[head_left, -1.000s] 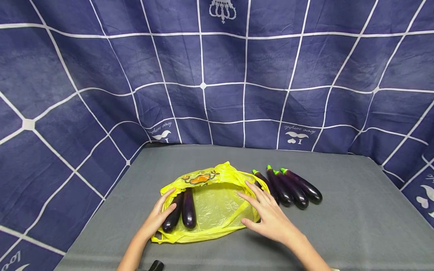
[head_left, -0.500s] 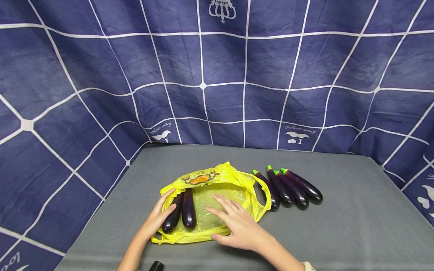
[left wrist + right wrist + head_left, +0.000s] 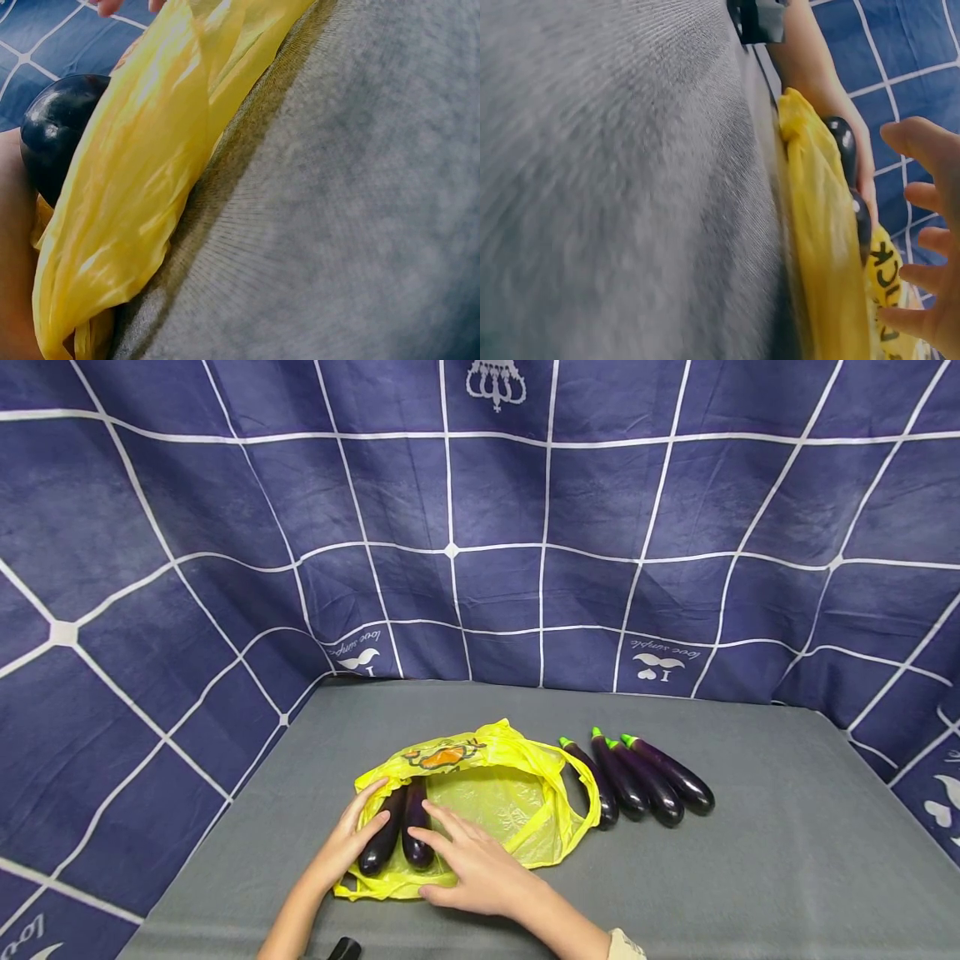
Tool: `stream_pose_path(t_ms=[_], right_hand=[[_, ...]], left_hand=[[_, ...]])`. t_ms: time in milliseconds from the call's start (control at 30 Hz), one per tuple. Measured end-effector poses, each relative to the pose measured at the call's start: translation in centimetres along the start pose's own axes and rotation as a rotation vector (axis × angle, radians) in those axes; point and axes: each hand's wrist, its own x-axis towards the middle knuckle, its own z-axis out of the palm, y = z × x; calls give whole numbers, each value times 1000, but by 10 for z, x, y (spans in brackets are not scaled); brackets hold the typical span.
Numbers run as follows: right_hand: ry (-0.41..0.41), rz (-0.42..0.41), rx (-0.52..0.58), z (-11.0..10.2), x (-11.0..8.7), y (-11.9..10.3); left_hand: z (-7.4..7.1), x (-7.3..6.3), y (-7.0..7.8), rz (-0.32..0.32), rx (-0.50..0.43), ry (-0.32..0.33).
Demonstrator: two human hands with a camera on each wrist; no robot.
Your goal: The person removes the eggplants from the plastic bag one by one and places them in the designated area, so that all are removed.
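Note:
A yellow plastic bag (image 3: pixel 517 852) lies on its side with its mouth facing the person, and two dark purple eggplants (image 3: pixel 417 847) lie at the left inside it. My left hand (image 3: pixel 351 839) holds the bag's left edge, its thumb reaching over the outer eggplant (image 3: pixel 378 852). Fingers spread, my right hand (image 3: pixel 472 864) is in front of the bag's mouth, fingertips right at the inner eggplant. In the right wrist view the fingers (image 3: pixel 926 277) are apart with nothing between them. The left wrist view shows one rounded eggplant end (image 3: pixel 56 135) behind the yellow plastic.
Several eggplants (image 3: pixel 663 777) with green stem ends lie side by side to the right of the bag, the nearest partly behind its handle loop (image 3: pixel 588 814). A black object (image 3: pixel 346 948) is at the front edge. Blue checked cloth (image 3: pixel 495 585) surrounds the grey table (image 3: pixel 787 860).
My right hand has moved left from the bag's right side, across its mouth, to the inner eggplant. The bag's right handle loop is uncovered. My left hand has stayed in place.

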Motion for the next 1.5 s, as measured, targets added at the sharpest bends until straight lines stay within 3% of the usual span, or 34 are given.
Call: stream_pose_path(t_ms=[233,567,800,1033,1267,1500], right_hand=[[27,53,44,13,7,-5],[-20,154,148,26,13,-8],[66,192,190,38,14,-12],[127,308,262,38,19,-16],[158,320,221,33,18,-17],[145,323,253,15,14,-14]], left_hand=[[-1,1,0,-21,-11,-7],[-1,1,1,-53,-18,-16],[0,1,0,-50,-43,-29],[-1,2,1,-39,-57,-23],[-1,2,2,-18,-43,-27],[-1,0,4,-21,-42,-23]])
